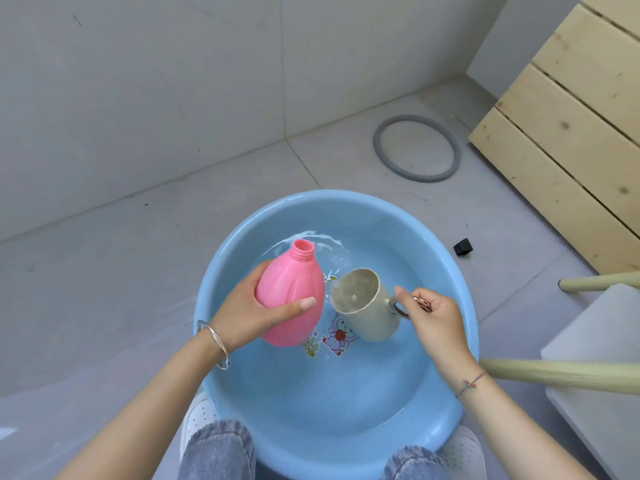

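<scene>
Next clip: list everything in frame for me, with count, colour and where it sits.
bottle: 1, pink, uncapped, tilted over the basin
mug: 1, beige, tilted beside the bottle
basin: 1, light blue, on the floor, holding water
cartoon print: 1, multicolour, basin bottom
ring: 1, grey, floor behind the basin
block: 1, black, floor right of the basin
planks: several, pale wood, far right
stool: 1, white seat, pale legs, right edge
left hand: 1, grips the bottle
right hand: 1, pinches the mug handle
knees: 2, blue jeans, bottom edge
shoes: 2, white, beside the basin's near rim
</scene>
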{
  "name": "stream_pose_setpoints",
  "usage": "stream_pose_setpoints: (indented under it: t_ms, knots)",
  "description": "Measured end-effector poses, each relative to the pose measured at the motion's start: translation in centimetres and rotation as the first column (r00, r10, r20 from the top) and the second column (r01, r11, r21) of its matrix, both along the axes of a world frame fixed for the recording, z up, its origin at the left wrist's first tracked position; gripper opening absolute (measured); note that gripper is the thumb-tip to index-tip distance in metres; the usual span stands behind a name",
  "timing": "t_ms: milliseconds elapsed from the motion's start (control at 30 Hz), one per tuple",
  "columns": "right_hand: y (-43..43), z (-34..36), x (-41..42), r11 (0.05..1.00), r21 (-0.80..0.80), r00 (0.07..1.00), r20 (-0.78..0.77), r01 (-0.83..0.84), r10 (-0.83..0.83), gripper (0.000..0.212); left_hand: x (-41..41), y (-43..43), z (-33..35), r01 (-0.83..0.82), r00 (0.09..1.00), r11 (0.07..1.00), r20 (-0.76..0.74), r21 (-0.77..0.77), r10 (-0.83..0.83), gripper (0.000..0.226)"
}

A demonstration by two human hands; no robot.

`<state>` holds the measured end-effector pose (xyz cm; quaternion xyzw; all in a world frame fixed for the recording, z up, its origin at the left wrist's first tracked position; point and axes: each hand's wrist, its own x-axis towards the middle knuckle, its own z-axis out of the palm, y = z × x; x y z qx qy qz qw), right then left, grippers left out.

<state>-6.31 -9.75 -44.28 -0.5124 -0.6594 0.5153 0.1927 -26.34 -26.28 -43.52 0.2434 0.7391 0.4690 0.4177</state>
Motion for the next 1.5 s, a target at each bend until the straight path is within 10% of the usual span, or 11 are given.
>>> stream_pose_setpoints:
  t_ms: [533,1500]
  knots:
    - [-0.6,7.8,1.5,0.987,-0.038,0.932,-0.324,0.158,-0.161,0.04,1.0,0.0,-0.8,0.129,0.976,0.992,-0.176,-0.006,-0.128,0.09]
    - [-1.3,10.6,0.8,0.923,0.383,0.994,-0.108,0.019,0.025,0.046,1.0,0.2,-1.1,0.155,0.941,0.985,-0.291,-0.079,-0.171,0.081]
